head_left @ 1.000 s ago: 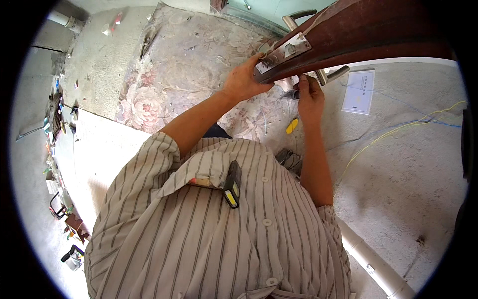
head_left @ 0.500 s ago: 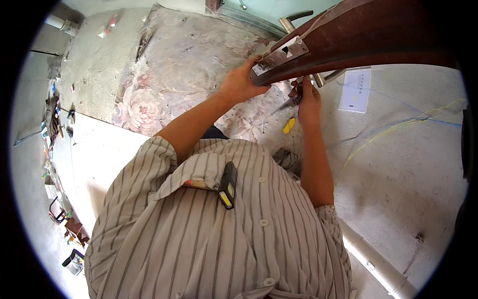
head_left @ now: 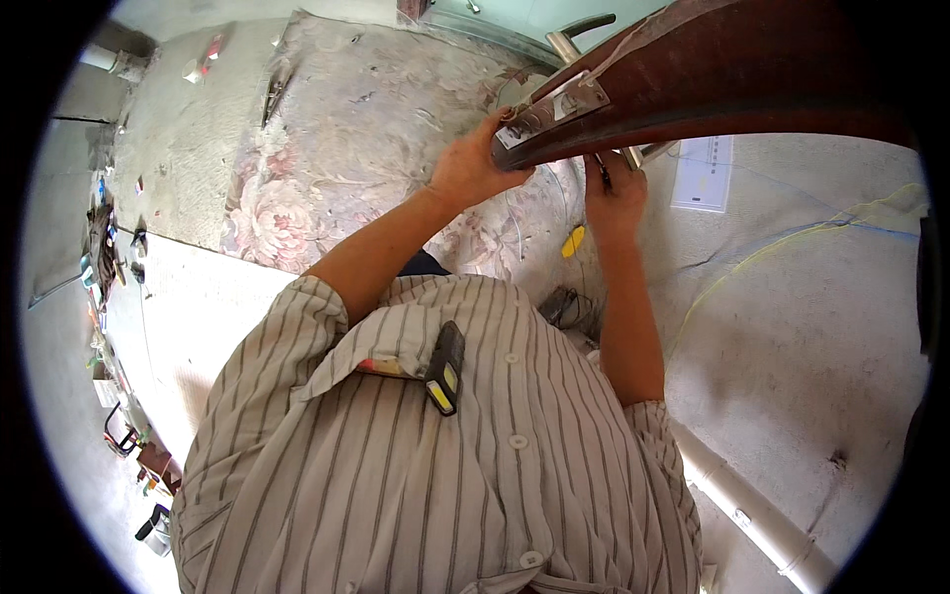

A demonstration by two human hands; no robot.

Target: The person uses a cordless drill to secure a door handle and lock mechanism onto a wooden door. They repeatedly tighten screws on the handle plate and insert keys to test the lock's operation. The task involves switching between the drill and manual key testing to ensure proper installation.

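Note:
A dark red-brown door [head_left: 752, 84] stands edge-on at the upper right, with a metal lock plate [head_left: 566, 104] set in its edge. My left hand [head_left: 473, 168] is closed round the door's corner edge, just beside the plate. A lever handle [head_left: 569, 45] sticks out on the far face, and part of another handle [head_left: 648, 153] shows on the near face. Close to that near handle, my right hand [head_left: 616, 198] is up against the door with its fingers bent. A small dark piece shows between those fingers; the rest of it is hidden.
A yellow object [head_left: 573, 241] lies below my right hand. Floral-patterned sheeting [head_left: 327, 129] covers the floor ahead. A white paper sheet [head_left: 704, 173] and blue and yellow wires [head_left: 792, 238] are at right, near a white pipe [head_left: 757, 515]. Scattered tools [head_left: 104, 247] line the far left.
My right hand has turned and come up against the door; the pointed metal tool seen hanging from it is mostly out of sight. The left hand keeps its hold on the door edge.

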